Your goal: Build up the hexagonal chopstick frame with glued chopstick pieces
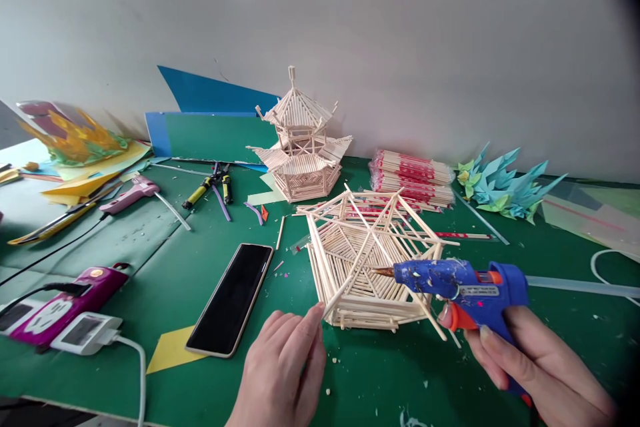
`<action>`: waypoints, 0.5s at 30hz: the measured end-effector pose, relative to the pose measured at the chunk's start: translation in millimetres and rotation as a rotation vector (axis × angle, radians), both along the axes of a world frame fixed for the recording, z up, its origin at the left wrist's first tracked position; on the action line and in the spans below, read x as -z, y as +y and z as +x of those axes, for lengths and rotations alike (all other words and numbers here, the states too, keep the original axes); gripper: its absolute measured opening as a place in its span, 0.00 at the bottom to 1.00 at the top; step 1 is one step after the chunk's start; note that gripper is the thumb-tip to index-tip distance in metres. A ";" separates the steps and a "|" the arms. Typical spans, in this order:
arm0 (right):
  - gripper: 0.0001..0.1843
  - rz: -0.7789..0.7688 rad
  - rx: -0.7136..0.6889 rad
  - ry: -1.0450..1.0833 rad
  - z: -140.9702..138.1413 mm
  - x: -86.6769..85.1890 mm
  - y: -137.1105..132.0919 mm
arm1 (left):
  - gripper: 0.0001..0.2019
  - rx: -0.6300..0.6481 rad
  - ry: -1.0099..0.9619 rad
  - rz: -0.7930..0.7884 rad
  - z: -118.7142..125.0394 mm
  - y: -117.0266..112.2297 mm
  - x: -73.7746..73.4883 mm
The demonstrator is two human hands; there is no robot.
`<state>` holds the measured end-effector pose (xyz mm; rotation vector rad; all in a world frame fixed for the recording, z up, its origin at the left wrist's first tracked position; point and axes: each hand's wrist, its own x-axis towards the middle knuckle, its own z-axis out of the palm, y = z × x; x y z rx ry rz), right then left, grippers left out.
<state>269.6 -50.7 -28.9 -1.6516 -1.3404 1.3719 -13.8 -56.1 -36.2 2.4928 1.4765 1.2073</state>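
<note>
A hexagonal pavilion frame of thin wooden sticks [345, 293] sits on the green table in front of me, its open top crossed by slanting sticks. At its near left corner my left hand [285, 363] is closed, the fingertips pinching the lower end of a wooden stick [345, 285] that slants up toward the middle. My right hand [540, 360] grips a blue hot glue gun [450, 280] by its handle, with a finger near the orange trigger. The gun's nozzle points left, over the frame's near right part. A clear glue stick [580, 285] sticks out of its back.
Behind stands a finished-looking stick pagoda [300, 160], with packs of sticks [413, 177] and blue paper leaves [510, 183] to its right. Leftward lie a phone [233, 300], pliers [215, 185], a pink glue gun [131, 195] and a purple power strip [70, 307] with cables.
</note>
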 end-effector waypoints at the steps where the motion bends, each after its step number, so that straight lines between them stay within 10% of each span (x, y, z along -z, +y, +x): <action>1: 0.15 -0.009 0.002 0.001 1.3 3.5 0.3 | 0.14 -0.001 -0.001 0.001 0.0 0.0 -0.1; 15: 0.14 0.078 0.039 0.014 8.1 19.7 2.9 | 0.14 0.009 -0.029 -0.023 -0.6 1.0 2.5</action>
